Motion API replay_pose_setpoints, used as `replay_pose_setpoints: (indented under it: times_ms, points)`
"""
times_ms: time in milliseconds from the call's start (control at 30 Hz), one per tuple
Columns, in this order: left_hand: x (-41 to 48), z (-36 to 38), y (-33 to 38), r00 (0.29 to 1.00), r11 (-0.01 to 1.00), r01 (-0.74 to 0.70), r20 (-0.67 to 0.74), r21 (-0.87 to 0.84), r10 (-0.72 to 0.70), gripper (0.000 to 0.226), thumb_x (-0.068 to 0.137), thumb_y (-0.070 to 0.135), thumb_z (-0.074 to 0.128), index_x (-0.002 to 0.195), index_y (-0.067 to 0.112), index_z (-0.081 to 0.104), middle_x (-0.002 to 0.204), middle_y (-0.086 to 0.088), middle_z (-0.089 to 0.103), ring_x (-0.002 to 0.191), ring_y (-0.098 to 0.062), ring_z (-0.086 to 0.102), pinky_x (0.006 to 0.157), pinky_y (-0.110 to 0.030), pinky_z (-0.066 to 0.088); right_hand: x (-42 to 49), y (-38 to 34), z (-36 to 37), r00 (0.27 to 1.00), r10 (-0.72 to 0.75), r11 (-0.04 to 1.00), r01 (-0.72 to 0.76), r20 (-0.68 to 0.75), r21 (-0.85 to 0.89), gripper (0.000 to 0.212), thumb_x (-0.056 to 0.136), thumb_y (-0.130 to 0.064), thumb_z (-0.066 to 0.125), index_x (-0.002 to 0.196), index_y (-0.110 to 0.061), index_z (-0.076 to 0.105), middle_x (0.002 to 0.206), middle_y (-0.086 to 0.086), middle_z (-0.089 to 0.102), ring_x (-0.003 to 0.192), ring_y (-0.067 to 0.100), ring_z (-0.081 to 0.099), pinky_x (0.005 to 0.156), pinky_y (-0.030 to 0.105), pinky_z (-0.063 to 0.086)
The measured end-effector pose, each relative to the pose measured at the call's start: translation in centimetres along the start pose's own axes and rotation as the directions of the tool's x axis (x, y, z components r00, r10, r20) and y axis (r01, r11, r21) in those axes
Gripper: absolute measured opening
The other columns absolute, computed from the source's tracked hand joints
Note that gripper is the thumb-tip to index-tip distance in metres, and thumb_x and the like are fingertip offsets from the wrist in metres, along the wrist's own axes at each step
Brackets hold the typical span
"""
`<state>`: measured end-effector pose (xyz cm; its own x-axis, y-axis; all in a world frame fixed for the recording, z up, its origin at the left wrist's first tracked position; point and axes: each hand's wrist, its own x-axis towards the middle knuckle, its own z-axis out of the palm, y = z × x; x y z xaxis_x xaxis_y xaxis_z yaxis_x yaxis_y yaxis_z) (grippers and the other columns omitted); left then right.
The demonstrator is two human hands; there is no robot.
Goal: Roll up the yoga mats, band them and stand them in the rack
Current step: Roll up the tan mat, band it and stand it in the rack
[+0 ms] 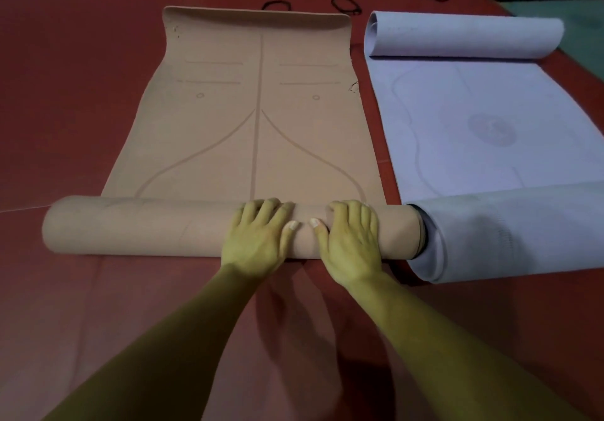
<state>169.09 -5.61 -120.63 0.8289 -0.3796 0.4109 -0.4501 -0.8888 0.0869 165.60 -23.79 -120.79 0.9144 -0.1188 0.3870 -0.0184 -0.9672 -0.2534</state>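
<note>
Rolling was the step in hand: the tan mat lay on the red floor, its near end wound into a thick roll, most of it flat ahead. The next move likely called for even forward pushes (bands waited beyond the far end). The left hand and right hand pressed the roll's middle, fingers spread, gripping nothing.
</note>
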Motion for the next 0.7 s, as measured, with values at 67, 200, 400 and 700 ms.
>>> replay_pose_setpoints:
  times_ms: [67, 200, 400, 700]
  points:
    - [1.3, 0.5, -0.4, 1.000, 0.999, 0.012, 0.019, 0.030, -0.013, 0.054, 0.105, 0.047, 0.029, 0.124, 0.014, 0.067, 0.117, -0.005, 0.067, 0.100, -0.031, 0.059, 0.092, -0.042, 0.040, 1.5, -0.1, 0.3, 1.000, -0.006, 1.000, 0.006, -0.003, -0.028, 0.045, 0.098, -0.050, 0.040, 0.103, -0.009, 0.060, 0.100, 0.011, 0.060, 0.095, 0.033, 0.055, 0.095, 0.046, 0.043]
    - [2.6, 0.3, -0.1, 0.994, 0.997, 0.082, 0.065, 0.010, -0.083, 0.050, 0.103, 0.045, 0.030, 0.125, 0.012, 0.061, 0.123, -0.011, 0.061, 0.106, -0.032, 0.058, 0.095, -0.045, 0.041, 3.7, 0.2, 0.7, 0.999, -0.032, 0.996, 0.033, 0.015, -0.079, 0.043, 0.099, -0.048, 0.040, 0.091, -0.010, 0.059, 0.093, 0.012, 0.059, 0.090, 0.034, 0.055, 0.092, 0.048, 0.043]
    - [2.0, -1.0, -0.7, 0.977, 0.994, 0.097, 0.186, 0.052, -0.105, 0.057, 0.099, 0.057, 0.032, 0.134, 0.020, 0.057, 0.128, -0.008, 0.056, 0.118, -0.031, 0.052, 0.109, -0.049, 0.032, 5.4, -0.4, 0.5, 0.998, 0.024, 0.993, -0.018, 0.051, -0.113, 0.044, 0.096, -0.048, 0.042, 0.087, -0.011, 0.062, 0.090, 0.012, 0.056, 0.088, 0.035, 0.054, 0.087, 0.050, 0.042]
    - [7.6, 1.3, -2.7, 0.972, 0.994, 0.056, 0.224, 0.097, -0.077, 0.054, 0.096, 0.057, 0.029, 0.110, 0.023, 0.068, 0.103, -0.004, 0.065, 0.094, -0.030, 0.059, 0.086, -0.045, 0.036, 5.3, -0.5, 1.2, 0.998, 0.064, 0.994, -0.062, 0.012, -0.094, 0.046, 0.094, -0.051, 0.045, 0.105, -0.012, 0.064, 0.111, 0.012, 0.060, 0.099, 0.034, 0.055, 0.090, 0.050, 0.043]
